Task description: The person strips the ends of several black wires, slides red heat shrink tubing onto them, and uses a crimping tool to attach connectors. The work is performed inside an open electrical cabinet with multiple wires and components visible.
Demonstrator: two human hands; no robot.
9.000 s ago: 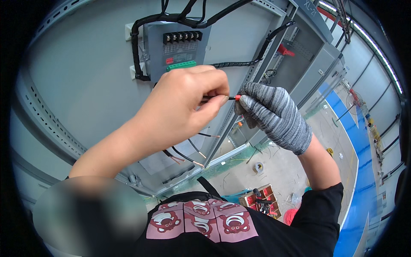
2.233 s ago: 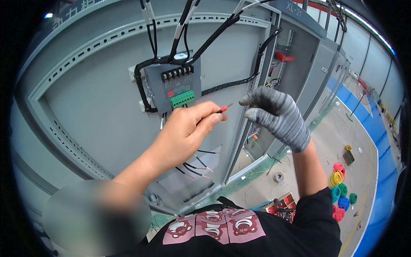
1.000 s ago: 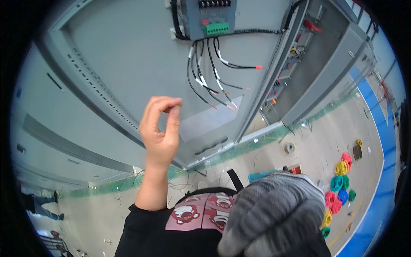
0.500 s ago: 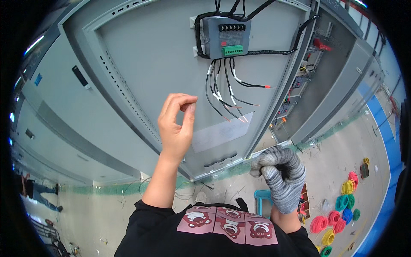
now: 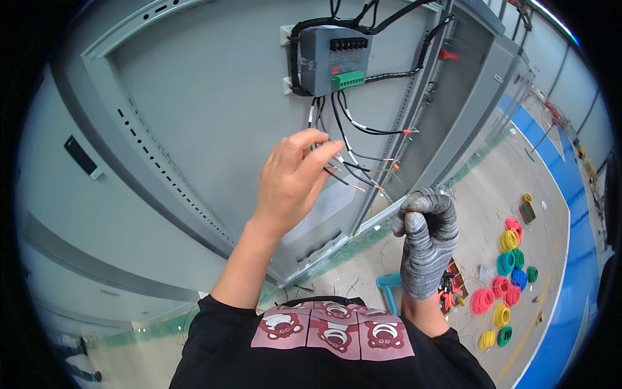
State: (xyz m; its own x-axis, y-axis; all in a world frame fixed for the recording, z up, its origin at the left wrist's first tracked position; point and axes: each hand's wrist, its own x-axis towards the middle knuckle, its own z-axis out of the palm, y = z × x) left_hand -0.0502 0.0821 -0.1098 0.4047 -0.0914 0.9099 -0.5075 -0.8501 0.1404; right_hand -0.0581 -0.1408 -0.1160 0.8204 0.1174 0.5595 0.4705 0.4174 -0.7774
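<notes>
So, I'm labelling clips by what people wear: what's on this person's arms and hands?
The left hand is bare, with a bare forearm. The right hand wears a knitted glove with grey and dark flecks. The black T-shirt leaves both forearms uncovered.

Module [image 5: 332, 59] above wires [image 5: 353, 155] — wire coils [image 5: 505, 259] far right

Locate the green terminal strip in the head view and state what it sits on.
The green terminal strip sits upper centre, on the lower front of the grey module mounted on the cabinet panel, above the dangling black wires.
</notes>
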